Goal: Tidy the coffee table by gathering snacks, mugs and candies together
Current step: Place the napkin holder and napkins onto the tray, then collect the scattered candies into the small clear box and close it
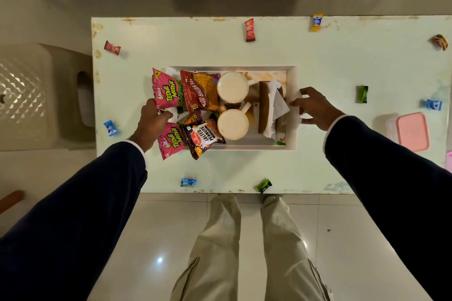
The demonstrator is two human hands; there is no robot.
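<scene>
A white rectangular tray (292,76) sits mid-desk (244,49), its rims raised and smooth. Glossy crinkled snack packets (168,90) crowd its left end, overhanging the edge; two round cream mugs (232,87) stand side by side at its centre, beside a brown holder of limp white paper napkins (275,105). The left hand (152,118) curls its fingers over the tray's left rim among the packets; the right hand (314,107) curls its fingers round the right rim. Small twist-wrapped candies (249,30) lie scattered over the chipped, pale desk. A pink rounded-corner plastic lid (412,131) lies at the right.
</scene>
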